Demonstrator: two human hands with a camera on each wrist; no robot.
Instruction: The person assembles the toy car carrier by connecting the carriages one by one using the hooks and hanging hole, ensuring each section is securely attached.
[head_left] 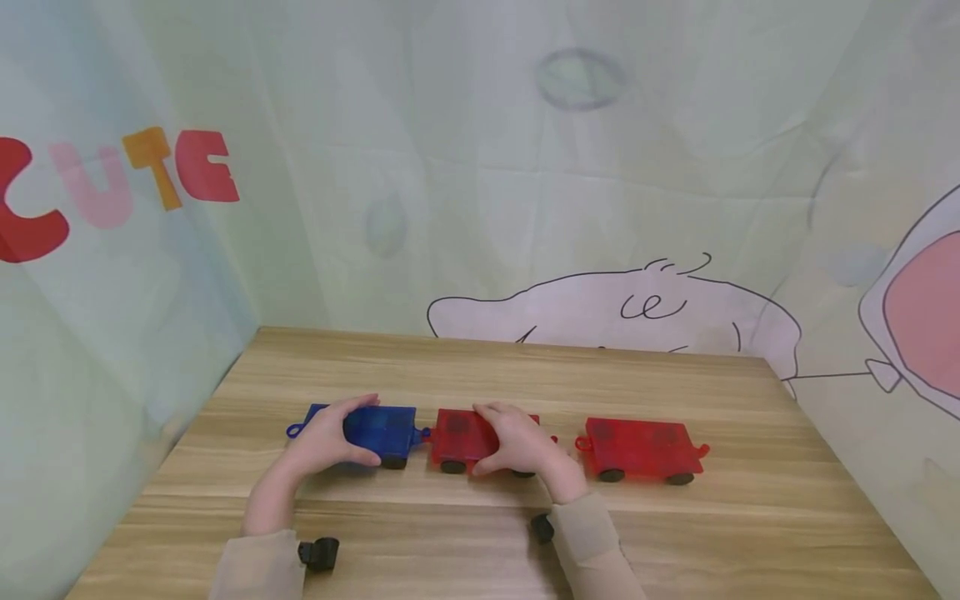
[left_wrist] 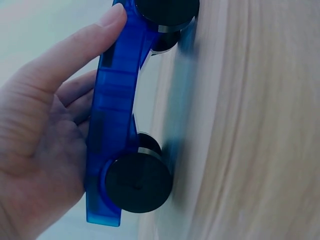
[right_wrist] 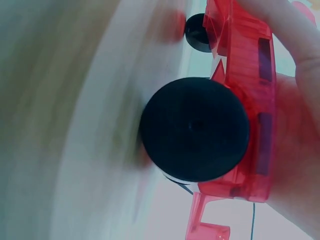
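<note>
Beige sleeves [head_left: 258,567] lie nearest, in front of the middle red car [head_left: 452,442]. Behind that car rises a printed backdrop [head_left: 480,183]; beneath it spreads the wooden table [head_left: 442,546]; to its right, just apart, stands another red car [head_left: 637,450]. On its left, the left hand [head_left: 330,437] grips the blue car [head_left: 382,427], thumb and fingers on opposite sides; the right hand [head_left: 521,439] grips the middle red car itself, partly hiding it. Both gripped cars look translucent, with black wheels [left_wrist: 139,182]; their couplings [head_left: 426,435] meet, hooked or not I cannot tell.

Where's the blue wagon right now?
In the head view, the blue wagon is leftmost of the three, held by the left hand, just left of the red wagon the right hand holds.
</note>
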